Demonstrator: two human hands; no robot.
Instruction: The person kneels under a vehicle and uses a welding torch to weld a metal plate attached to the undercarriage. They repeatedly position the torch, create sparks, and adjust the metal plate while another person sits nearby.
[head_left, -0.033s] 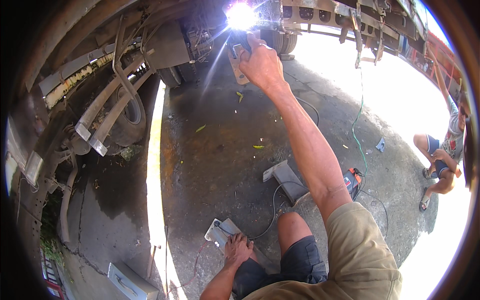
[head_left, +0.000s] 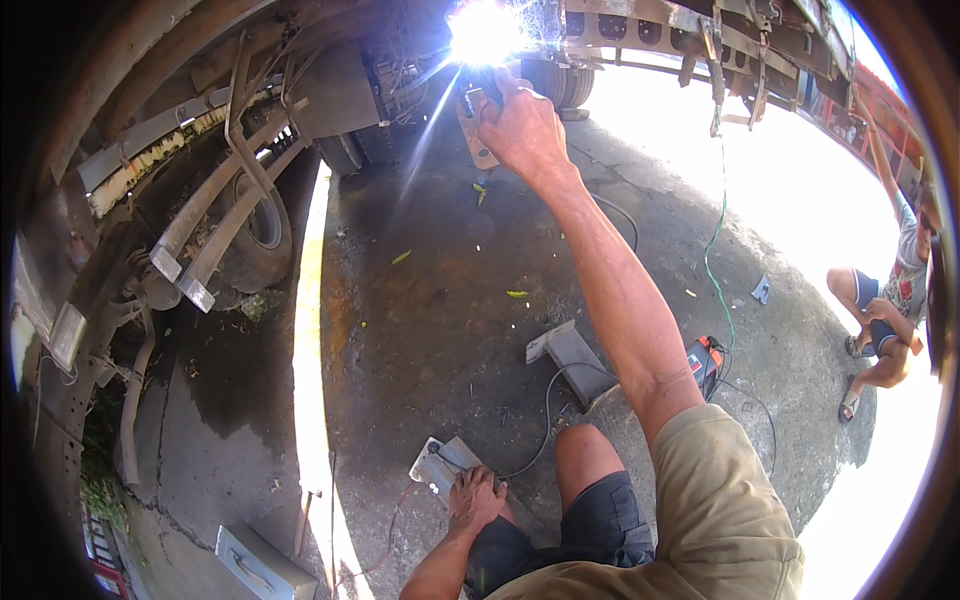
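Observation:
A dazzling white welding arc [head_left: 483, 35] burns at the underside of a truck frame, hiding the spot beneath it. Just below the glare, my right hand [head_left: 525, 130] is closed around a dark welding electrode holder [head_left: 488, 82], its arm stretched out. A flat metal plate with a hole [head_left: 478, 145] hangs beside that hand. My left hand [head_left: 477, 497] lies flat with fingers extended by my knee, over the near end of a pale metal plate [head_left: 437, 465]. A dark cable passes close to its fingers.
Steel chassis beams and wheels [head_left: 262, 225] fill the left side. A metal channel piece [head_left: 575, 362] and an orange-and-black machine [head_left: 706, 362] sit on the ground, with cables around them. Another person [head_left: 885, 310] squats at right. A grey metal box [head_left: 262, 565] lies lower left.
The arc's glare has grown wider and brighter, washing out more of the frame around it. Both my hands keep practically the same place.

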